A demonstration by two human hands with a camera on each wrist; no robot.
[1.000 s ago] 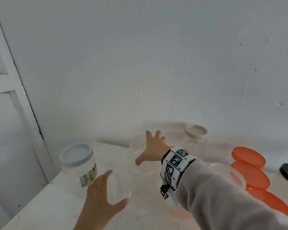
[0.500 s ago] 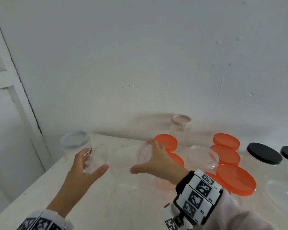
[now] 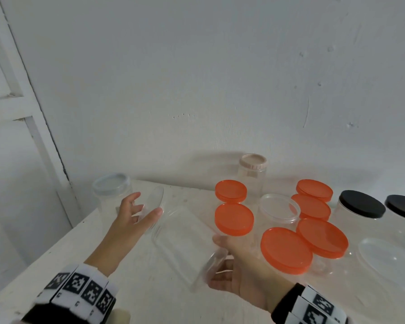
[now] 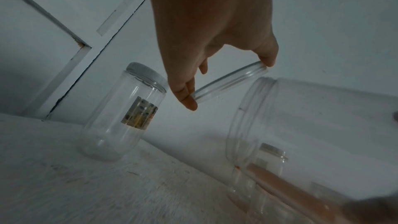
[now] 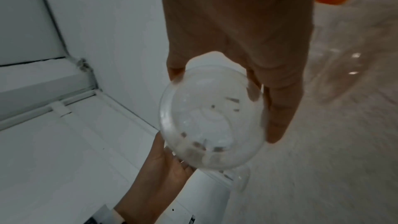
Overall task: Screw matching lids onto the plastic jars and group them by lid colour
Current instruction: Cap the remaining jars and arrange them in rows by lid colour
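My left hand (image 3: 147, 206) pinches a clear lid (image 3: 155, 202) by its rim between thumb and fingers, and holds it on edge above the table. In the left wrist view the clear lid (image 4: 230, 83) hangs just off the threaded mouth of a clear jar (image 4: 280, 142), apart from it. My right hand (image 3: 220, 256) grips that clear jar (image 3: 185, 244) at its base, tipped on its side with the mouth towards the lid. The right wrist view shows the jar's round base (image 5: 213, 117) in my right hand (image 5: 217, 108), with my left hand (image 5: 165, 164) beyond.
A labelled jar with a grey lid (image 3: 111, 185) stands at the back left on the white table (image 3: 56, 253). Several orange-lidded jars (image 3: 285, 249), a beige-lidded jar (image 3: 253, 162), a clear-lidded jar (image 3: 279, 206) and two black-lidded jars (image 3: 362, 203) crowd the right.
My left hand has lifted the clear lid off the table. My right hand has taken the clear jar from the back, tipped it over and pulled it nearer.
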